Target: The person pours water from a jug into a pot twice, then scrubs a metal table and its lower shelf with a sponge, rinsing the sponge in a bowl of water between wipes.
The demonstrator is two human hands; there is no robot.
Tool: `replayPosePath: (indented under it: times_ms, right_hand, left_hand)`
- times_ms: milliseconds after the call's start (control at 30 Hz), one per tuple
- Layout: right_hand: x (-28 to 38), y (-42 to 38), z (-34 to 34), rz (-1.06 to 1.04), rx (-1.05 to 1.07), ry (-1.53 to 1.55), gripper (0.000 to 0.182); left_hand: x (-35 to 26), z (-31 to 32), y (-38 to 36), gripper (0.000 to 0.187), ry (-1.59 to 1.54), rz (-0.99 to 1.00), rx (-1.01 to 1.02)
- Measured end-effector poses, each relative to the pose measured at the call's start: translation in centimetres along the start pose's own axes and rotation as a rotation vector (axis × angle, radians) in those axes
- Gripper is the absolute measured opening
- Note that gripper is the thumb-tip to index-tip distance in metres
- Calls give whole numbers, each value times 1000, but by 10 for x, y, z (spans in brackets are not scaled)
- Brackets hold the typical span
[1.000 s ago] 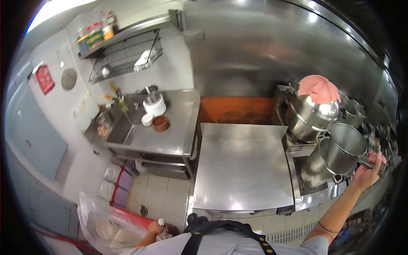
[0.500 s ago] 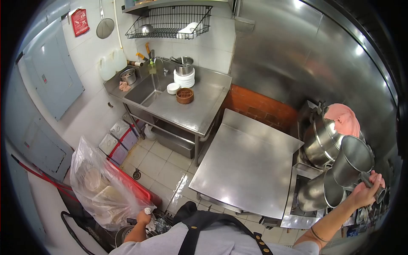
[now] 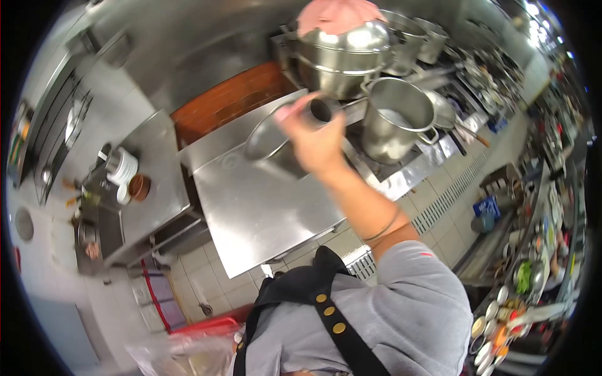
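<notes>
My right hand point(image 3: 318, 144) is closed around the tubular handle point(image 3: 322, 110) of a deep metal pot point(image 3: 262, 139). The hand and pot are blurred by motion, above the steel worktop point(image 3: 251, 213). Part of the pot is hidden behind the hand. To its right a tall stockpot point(image 3: 387, 135) stands on the stove, with something whitish inside. Behind is a large lidded steamer pot point(image 3: 338, 69) with a pink cloth point(image 3: 335, 15) draped over the lid. My left hand is not in view.
On the left is a sink counter point(image 3: 157, 210) with stacked white plates point(image 3: 125, 168) and a brown bamboo steamer point(image 3: 139, 187). A wok point(image 3: 442, 109) sits farther along the stove. A red bin point(image 3: 210, 326) with a plastic bag stands low at left. A floor drain grate point(image 3: 448, 194) runs at right.
The view has turned to the right. My right hand has carried the pot away from above the stockpot, leftward over the worktop. My left hand, earlier near the plastic bag, has left the view.
</notes>
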State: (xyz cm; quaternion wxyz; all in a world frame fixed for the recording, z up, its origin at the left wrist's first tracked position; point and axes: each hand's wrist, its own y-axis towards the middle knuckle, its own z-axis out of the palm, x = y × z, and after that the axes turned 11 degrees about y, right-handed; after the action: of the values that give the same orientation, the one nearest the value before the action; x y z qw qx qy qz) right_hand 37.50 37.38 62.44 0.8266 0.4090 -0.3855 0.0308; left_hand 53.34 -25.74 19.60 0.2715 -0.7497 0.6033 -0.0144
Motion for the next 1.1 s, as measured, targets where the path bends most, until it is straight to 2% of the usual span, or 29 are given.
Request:
replayPosePath:
  times_ms: [67, 133, 233, 267, 300, 333, 367, 400, 433, 467, 533, 667, 800, 867, 967, 1100]
  right_hand:
    - [-26, -39, 0, 177, -28, 124, 22]
    - [-39, -64, -9, 299, 22, 95, 20]
    - [-54, -89, -20, 385, 31, 21, 20]
    - [-65, -98, -23, 401, -26, 51, 21]
    - [-73, -106, -22, 430, -60, 96, 24]
    - [-75, -110, -23, 544, -61, 77, 26]
    - [-84, -114, -24, 538, -33, 52, 24]
    - [-74, -111, -19, 598, 0, -17, 23]
    - [-78, -115, -12, 591, -26, 44, 22]
    - [-83, -119, -5, 550, -14, 85, 22]
    - [-92, -125, 12, 573, 58, 237, 21]
    - [-82, -121, 93, 644, 236, 484, 22]
    - [-118, -130, 205, 548, 308, 653, 24]
    - [-151, -141, 272, 455, 340, 540, 24]
    - [-205, -163, 361, 541, 406, 375, 25]
    - [-294, -193, 449, 425, 351, 287, 25]
  left_hand:
    - [3, -26, 9, 41, 33, 28, -23]
    - [3, -53, 14, 39, 50, 49, -50]
    - [4, -92, 23, 37, 69, 108, -106]
    - [1, -101, 28, 36, 69, 126, -119]
    - [-1, -111, 24, 35, 66, 121, -134]
    - [-3, -111, 27, 33, -22, 42, -110]
    - [-2, -114, 31, 33, 81, 8, -47]
    - [-17, -118, 19, 37, -10, 59, -116]
    - [-30, -125, 14, 41, 157, -28, -99]
    - [-40, -127, 12, 43, 243, -26, -85]
    - [-59, -137, 7, 42, 281, -90, 0]
    - [-43, -130, 26, 39, 161, -11, -58]
    - [-30, -131, 47, 32, 66, 75, -111]
    - [-6, -126, 67, 32, 2, 66, -121]
    - [11, -146, 93, 32, -74, 37, -63]
    - [63, -144, 154, 33, -212, 5, -52]
